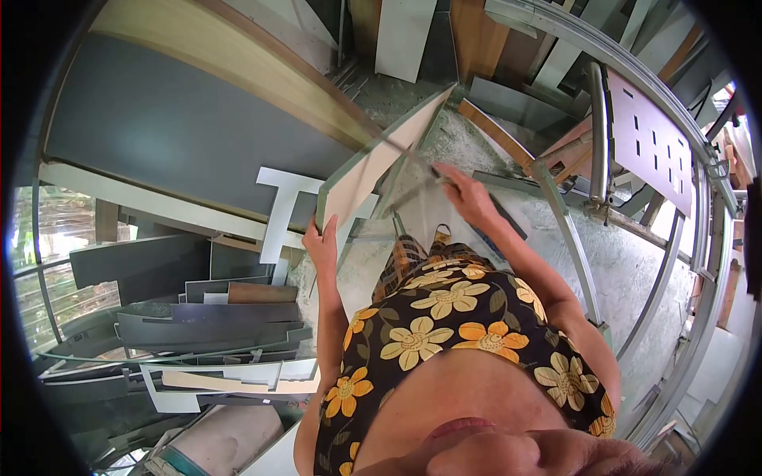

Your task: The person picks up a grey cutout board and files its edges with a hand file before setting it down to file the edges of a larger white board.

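My left hand [321, 244] grips the lower left end of a board [361, 181] with a pale beige face and grey-green edges. The board stands tilted in front of me, its far tip pointing up and right. My right hand [470, 197] is closed round the end of a long thin tool [405, 149], which is smeared by motion. The tool stretches up and left across the board; its exact kind cannot be made out. Just behind the board is a white T-shaped piece [278, 190].
A large grey panel [190, 127] with a wooden edge leans at upper left. Many sheet offcuts [214, 313] are stacked at left. A metal frame [567, 230] and a slotted panel [651, 139] stand at right. More boards [405, 40] lean at the back above the concrete floor [548, 266].
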`<state>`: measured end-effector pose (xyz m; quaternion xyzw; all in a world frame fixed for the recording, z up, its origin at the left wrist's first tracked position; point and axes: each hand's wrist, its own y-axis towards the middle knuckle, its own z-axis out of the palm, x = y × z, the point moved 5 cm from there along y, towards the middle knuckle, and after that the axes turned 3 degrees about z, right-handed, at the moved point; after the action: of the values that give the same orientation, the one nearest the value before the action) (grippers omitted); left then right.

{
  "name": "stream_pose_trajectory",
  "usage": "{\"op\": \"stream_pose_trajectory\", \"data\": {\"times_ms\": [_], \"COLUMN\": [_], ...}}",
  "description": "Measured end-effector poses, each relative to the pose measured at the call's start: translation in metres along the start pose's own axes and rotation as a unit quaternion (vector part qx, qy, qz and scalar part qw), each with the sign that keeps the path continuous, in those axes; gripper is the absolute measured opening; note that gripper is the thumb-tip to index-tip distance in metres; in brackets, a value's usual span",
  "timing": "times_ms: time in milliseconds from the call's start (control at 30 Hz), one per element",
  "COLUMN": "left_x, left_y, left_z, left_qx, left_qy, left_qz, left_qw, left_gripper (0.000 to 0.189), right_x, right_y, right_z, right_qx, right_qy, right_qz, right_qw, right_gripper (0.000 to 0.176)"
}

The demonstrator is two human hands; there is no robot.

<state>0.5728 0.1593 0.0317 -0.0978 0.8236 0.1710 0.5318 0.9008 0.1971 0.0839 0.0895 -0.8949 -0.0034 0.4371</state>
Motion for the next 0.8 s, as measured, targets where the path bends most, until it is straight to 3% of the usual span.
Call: {"op": "stream_pose_trajectory", "data": {"times_ms": [167, 367, 433, 533, 633, 700, 800], "left_x": [0.016, 0.051, 0.073, 0.094, 0.106, 0.118, 0.094], "left_y": [-0.028, -0.071, -0.085, -0.108, -0.115, -0.119, -0.12], "left_z": [-0.039, -0.101, -0.127, -0.165, -0.198, -0.213, -0.218], "left_qx": [0.033, 0.025, 0.022, 0.025, 0.037, 0.035, -0.016], "left_qy": [-0.014, -0.003, 0.0, 0.017, 0.016, -0.031, -0.058], "left_qz": [-0.033, -0.04, -0.056, -0.077, -0.105, -0.147, -0.072], "left_qw": [0.999, 0.999, 0.998, 0.997, 0.994, 0.988, 0.996], "left_gripper": [0.028, 0.028, 0.027, 0.028, 0.029, 0.03, 0.035], "right_x": [0.069, 0.032, -0.02, -0.059, -0.044, -0.016, 0.016], "right_y": [-0.022, -0.04, -0.036, -0.029, -0.033, -0.046, -0.066], "right_z": [0.053, 0.08, 0.093, 0.091, 0.107, 0.131, 0.156], "right_qx": [0.17, 0.073, 0.018, 0.046, 0.016, 0.058, 0.073], "right_qy": [-0.019, 0.0, -0.008, -0.099, -0.078, -0.08, -0.053], "right_qz": [-0.031, -0.072, -0.046, 0.149, 0.083, 0.031, -0.012], "right_qw": [0.985, 0.995, 0.999, 0.983, 0.993, 0.995, 0.996], "right_gripper": [0.042, 0.04, 0.039, 0.038, 0.038, 0.037, 0.035]}}
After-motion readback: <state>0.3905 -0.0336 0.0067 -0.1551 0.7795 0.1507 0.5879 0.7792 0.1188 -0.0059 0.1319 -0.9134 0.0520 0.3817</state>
